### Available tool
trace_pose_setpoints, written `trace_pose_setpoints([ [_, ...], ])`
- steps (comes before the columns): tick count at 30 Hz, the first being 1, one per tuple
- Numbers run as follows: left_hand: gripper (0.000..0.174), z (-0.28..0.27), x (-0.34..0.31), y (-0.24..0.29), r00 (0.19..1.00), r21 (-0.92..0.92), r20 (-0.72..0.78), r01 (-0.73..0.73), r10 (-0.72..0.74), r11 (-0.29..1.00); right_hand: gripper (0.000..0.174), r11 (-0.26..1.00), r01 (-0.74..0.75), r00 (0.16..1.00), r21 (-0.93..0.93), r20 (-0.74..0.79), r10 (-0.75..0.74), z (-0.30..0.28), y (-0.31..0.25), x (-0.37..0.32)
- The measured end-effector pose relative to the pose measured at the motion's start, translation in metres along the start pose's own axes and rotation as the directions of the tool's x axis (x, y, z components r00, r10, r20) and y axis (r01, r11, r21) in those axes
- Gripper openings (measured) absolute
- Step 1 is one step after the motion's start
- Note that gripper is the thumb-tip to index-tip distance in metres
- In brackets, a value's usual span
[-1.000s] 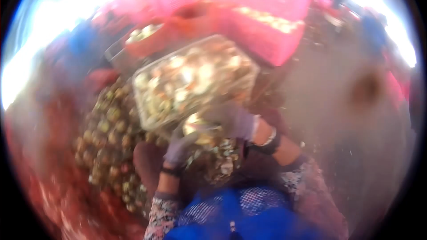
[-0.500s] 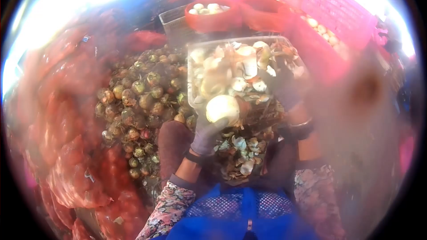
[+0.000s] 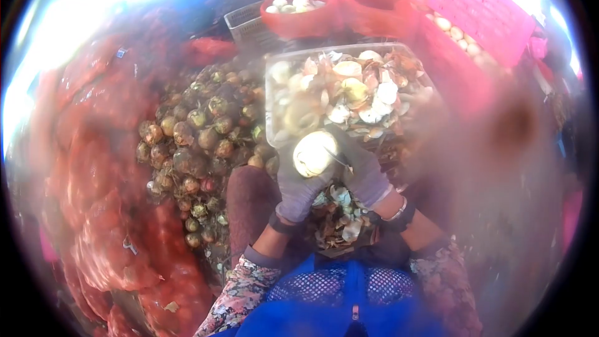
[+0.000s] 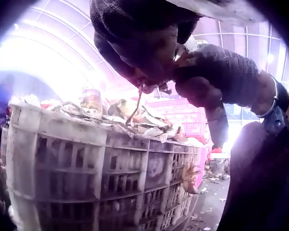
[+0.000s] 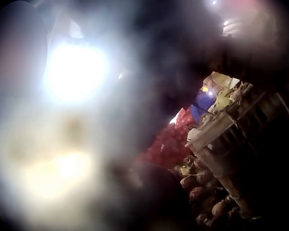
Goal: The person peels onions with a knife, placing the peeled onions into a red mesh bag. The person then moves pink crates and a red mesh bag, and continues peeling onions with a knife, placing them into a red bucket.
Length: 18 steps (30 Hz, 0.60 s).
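A pale peeled onion (image 3: pixel 314 155) sits in my gloved left hand (image 3: pixel 296 188), whose fingers curl round it from below and the left. My gloved right hand (image 3: pixel 363 178) is close against the onion's right side, its fingers curled round what looks like a small knife (image 3: pixel 342 162); a thin dark edge shows beside the onion. Seen from the left wrist, both gloves meet above the crate, with a strand of skin hanging from the left hand (image 4: pixel 139 48). The right wrist view is mostly blurred. Just beyond the hands stands a crate (image 3: pixel 269 103) heaped with onion skins (image 3: pixel 368 90).
Unpeeled onions (image 3: pixel 199 131) lie piled at the left, beside red mesh sacks (image 3: pixel 100 212). Behind the crate are a red basin (image 3: pixel 293 24) of peeled onions and pink crates (image 3: pixel 477 9). More skins (image 3: pixel 343 218) lie between the knees.
Half a second ago my right hand was apart, over the crate's right side; it has come back left against the onion. My left hand keeps hold of the onion. The head view has shifted.
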<state>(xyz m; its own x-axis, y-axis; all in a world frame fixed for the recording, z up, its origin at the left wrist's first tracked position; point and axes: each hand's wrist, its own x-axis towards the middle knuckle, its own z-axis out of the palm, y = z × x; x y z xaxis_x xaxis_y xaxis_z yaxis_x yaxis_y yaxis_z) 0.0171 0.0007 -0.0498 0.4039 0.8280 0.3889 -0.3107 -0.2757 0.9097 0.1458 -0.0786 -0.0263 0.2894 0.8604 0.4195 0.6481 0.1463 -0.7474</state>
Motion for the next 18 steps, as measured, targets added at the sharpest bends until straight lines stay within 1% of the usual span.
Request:
trace_pose_setpoints([
  [1, 0.068, 0.002, -0.001, 0.004, 1.000, 0.028, -0.008, -0.020, 0.021, 0.999, 0.067, 0.999, 0.040, 0.998, 0.030, -0.045, -0.039, 0.001, 0.002, 0.000],
  [2, 0.068, 0.003, -0.001, 0.006, 0.999, 0.056, -0.016, -0.040, 0.041, 0.998, 0.064, 0.999, 0.033, 0.997, 0.041, -0.067, -0.030, 0.002, 0.005, -0.002],
  [3, 0.068, 0.001, 0.001, 0.001, 0.995, 0.165, 0.020, -0.102, 0.100, 0.981, 0.060, 0.998, 0.026, 0.996, 0.054, -0.089, -0.022, 0.003, 0.008, -0.003],
  [7, 0.066, 0.008, -0.001, 0.003, 0.991, 0.206, 0.039, -0.130, 0.124, 0.970, 0.053, 0.994, 0.055, 0.991, 0.096, -0.126, -0.043, -0.003, 0.010, -0.006],
  [9, 0.065, 0.009, -0.001, 0.007, 0.989, 0.213, 0.049, -0.144, 0.137, 0.966, 0.045, 0.998, 0.048, 0.989, 0.042, -0.141, -0.041, -0.003, 0.013, -0.008],
  [10, 0.067, 0.007, -0.002, 0.005, 0.990, 0.204, 0.083, -0.126, 0.111, 0.971, 0.041, 0.999, 0.043, 0.988, 0.017, -0.148, -0.040, -0.003, 0.016, -0.009],
  [12, 0.072, 0.000, -0.003, -0.001, 0.987, 0.193, 0.153, -0.088, 0.058, 0.977, 0.031, 0.998, -0.055, 0.996, -0.024, -0.076, 0.053, 0.003, 0.061, -0.015],
  [13, 0.073, 0.001, -0.002, 0.000, 0.983, 0.212, 0.169, -0.099, 0.064, 0.972, 0.027, 0.994, -0.101, 0.994, -0.048, -0.042, 0.099, 0.001, 0.062, -0.012],
  [14, 0.073, 0.002, -0.002, 0.002, 0.981, 0.231, 0.183, -0.109, 0.067, 0.967, 0.024, 0.959, -0.270, 0.962, 0.084, -0.011, 0.271, -0.004, 0.059, -0.014],
  [15, 0.074, 0.003, -0.002, 0.003, 0.978, 0.249, 0.195, -0.119, 0.071, 0.961, 0.020, 0.880, -0.428, 0.902, 0.206, 0.043, 0.429, -0.017, 0.028, -0.012],
  [17, 0.076, 0.004, 0.003, 0.000, 0.978, 0.204, 0.197, -0.104, 0.064, 0.973, 0.019, 0.815, -0.529, 0.848, 0.239, 0.122, 0.515, -0.026, 0.012, -0.010],
  [18, 0.076, 0.004, 0.005, -0.001, 0.979, 0.184, 0.198, -0.096, 0.059, 0.978, 0.021, 0.859, -0.483, 0.875, 0.167, 0.131, 0.466, -0.025, 0.016, -0.012],
])
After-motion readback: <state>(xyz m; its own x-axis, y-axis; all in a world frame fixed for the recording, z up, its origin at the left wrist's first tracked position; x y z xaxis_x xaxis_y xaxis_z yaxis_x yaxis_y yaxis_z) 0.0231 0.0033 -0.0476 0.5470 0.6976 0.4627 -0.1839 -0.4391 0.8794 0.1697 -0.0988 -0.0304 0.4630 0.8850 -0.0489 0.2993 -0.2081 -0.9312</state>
